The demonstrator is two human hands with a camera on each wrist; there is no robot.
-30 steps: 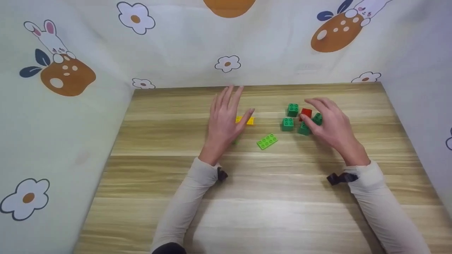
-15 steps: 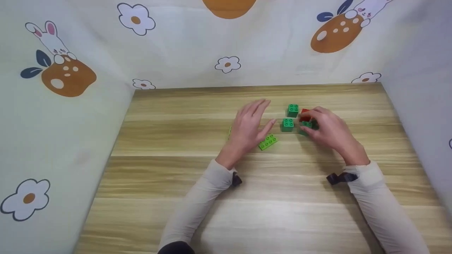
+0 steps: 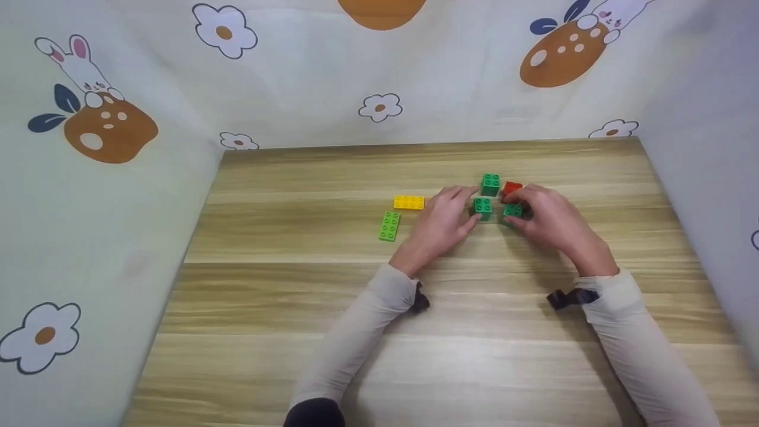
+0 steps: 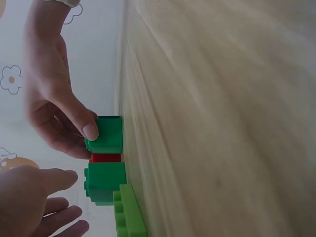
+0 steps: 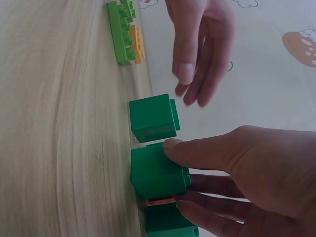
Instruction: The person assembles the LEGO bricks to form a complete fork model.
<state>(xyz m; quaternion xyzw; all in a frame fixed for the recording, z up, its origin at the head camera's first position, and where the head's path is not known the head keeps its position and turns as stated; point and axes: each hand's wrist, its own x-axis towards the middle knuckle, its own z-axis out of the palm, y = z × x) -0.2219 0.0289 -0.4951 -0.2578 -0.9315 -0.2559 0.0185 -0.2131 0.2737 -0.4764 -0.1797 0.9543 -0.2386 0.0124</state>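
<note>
My left hand (image 3: 445,219) hovers beside a square green building brick (image 3: 482,206), thumb and fingers spread apart. In the right wrist view, a gap shows between its fingertips and that brick (image 5: 153,118). My right hand (image 3: 551,222) pinches another green brick (image 3: 512,212); the thumb lies on its near face (image 5: 158,170) and the fingers reach over its far side. A red brick (image 3: 511,188) sits behind it, partly covered by the fingers. One more green brick (image 3: 490,184) stands at the back. Another green brick (image 5: 170,219) is hidden under my right hand in the head view.
Left of my left hand lie a flat yellow brick (image 3: 409,203) and a flat lime-green brick (image 3: 389,226). A second lime-green brick (image 4: 131,212) is covered by the left hand in the head view. Printed cloth walls (image 3: 308,77) border the wooden table (image 3: 474,356).
My left hand has moved right, from above the yellow brick past the lime-green one to the green bricks. My right hand has lowered and closed its fingers onto the front green brick.
</note>
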